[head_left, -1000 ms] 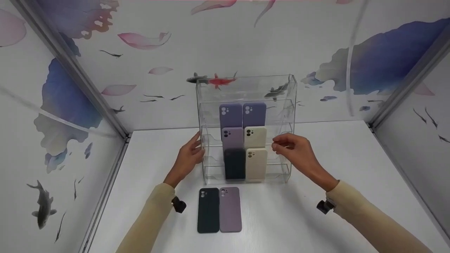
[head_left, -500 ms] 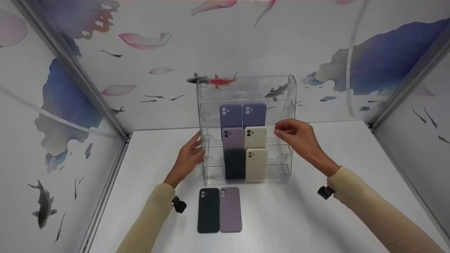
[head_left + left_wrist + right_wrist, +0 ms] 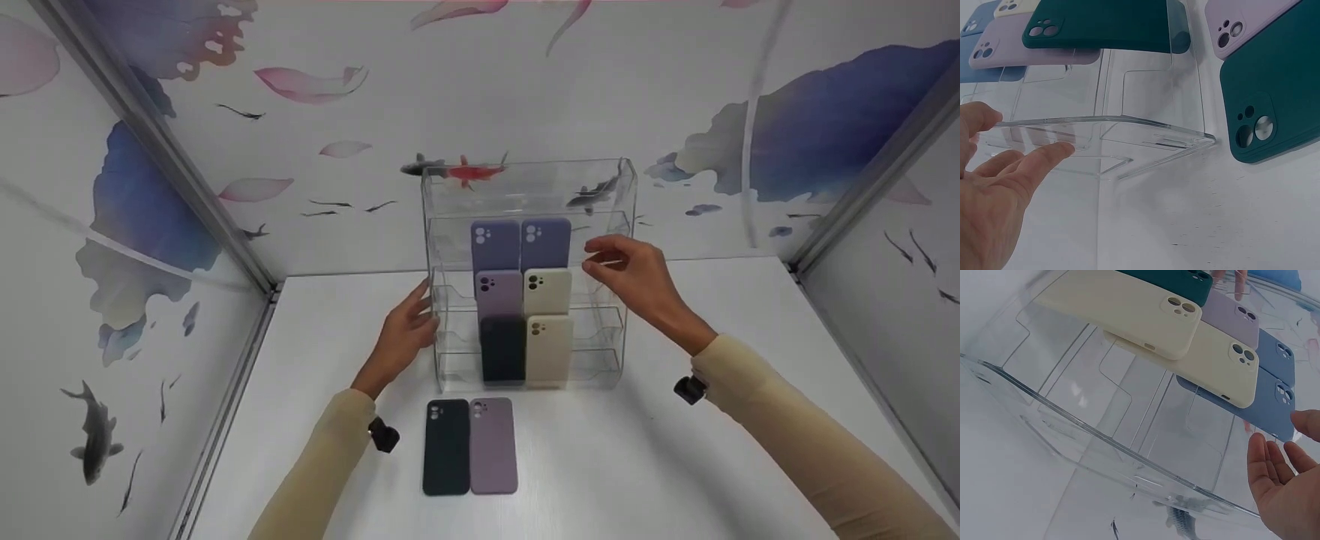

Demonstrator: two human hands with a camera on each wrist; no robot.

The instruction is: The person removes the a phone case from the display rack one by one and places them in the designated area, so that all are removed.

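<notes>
In the head view, a clear acrylic tiered rack holds several phone cases: two blue-purple cases on top, a lilac case and a cream case below, then a dark green case beside another cream case. My left hand touches the rack's left side panel with its fingers. To the right of the upper cases hovers my right hand, thumb and fingers apart, holding nothing. The right wrist view has these fingers near a blue case's corner, seemingly without contact.
Another dark green case and a lilac case lie side by side on the white table, in front of the rack. Patterned white panels with metal corner posts enclose the table at the back and sides.
My right hand has risen along the rack's right side, from beside the lower cream case to near the upper blue-purple case. The left hand and the cases stay where they were.
</notes>
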